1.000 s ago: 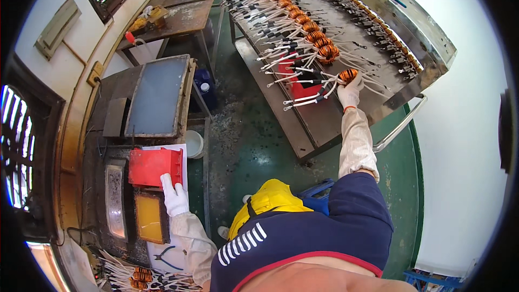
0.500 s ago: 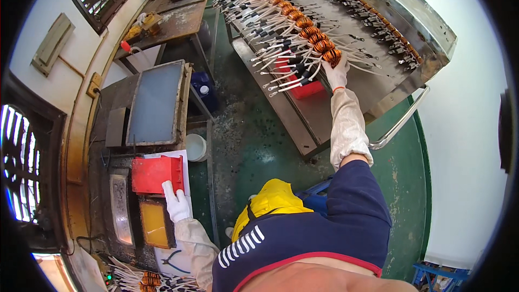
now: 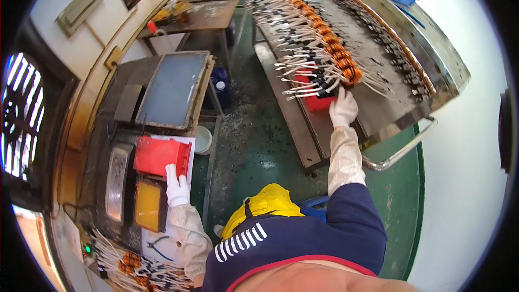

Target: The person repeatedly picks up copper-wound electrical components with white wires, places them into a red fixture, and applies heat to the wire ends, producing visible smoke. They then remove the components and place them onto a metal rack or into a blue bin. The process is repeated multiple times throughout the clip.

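My left hand (image 3: 178,188), in a white glove, rests with fingers stretched against the near right edge of a red plastic box (image 3: 160,154) on the left bench. Stretched out to the right, my gloved right hand (image 3: 344,110) has its fingers bent together at the near end of a long row of copper-wound ring coils (image 3: 336,50). Pale leads with black sleeves and metal lugs (image 3: 303,87) fan out from the coils. Whatever sits between the right fingertips is too small to make out. The row lies on a metal cart (image 3: 373,116).
Beside the red box are a framed amber block (image 3: 148,205), a metal-topped tray (image 3: 117,184) and pliers (image 3: 160,249). More coils (image 3: 130,264) lie at lower left. A second coil row (image 3: 403,38) lines the cart's far side. Its handle (image 3: 400,154) juts out. A white bucket (image 3: 203,139) stands below the bench.
My right hand has come off the end coil and moved slightly nearer to me, below the row's end. The view has shifted; my left hand stays at the red box.
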Demonstrator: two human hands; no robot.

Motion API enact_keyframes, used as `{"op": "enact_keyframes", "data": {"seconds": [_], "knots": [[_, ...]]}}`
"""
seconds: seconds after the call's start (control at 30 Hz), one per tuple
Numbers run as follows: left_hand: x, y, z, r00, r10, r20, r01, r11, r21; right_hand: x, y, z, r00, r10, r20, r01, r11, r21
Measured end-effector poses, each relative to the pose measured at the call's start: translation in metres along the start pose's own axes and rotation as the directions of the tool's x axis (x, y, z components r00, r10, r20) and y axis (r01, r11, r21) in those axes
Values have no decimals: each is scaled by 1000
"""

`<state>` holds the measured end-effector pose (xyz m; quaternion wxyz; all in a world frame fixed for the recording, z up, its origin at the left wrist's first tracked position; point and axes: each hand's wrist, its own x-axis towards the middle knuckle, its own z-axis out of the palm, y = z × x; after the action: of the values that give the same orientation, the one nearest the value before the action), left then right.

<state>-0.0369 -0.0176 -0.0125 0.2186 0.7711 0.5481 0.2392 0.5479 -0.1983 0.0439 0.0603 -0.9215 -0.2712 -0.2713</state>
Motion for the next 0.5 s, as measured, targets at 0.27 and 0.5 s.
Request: {"op": "enact_keyframes", "data": {"seconds": [0.27,0.5], "knots": [[-12,4,-6,992,-111,-66,106,991,-82,-65,-31,-8,969,-201,-145,212,975,65],[-2,4,-15,995,-96,34,99,986,-135,-238,-59,133,-140,-492,859,144,849,509]]}}
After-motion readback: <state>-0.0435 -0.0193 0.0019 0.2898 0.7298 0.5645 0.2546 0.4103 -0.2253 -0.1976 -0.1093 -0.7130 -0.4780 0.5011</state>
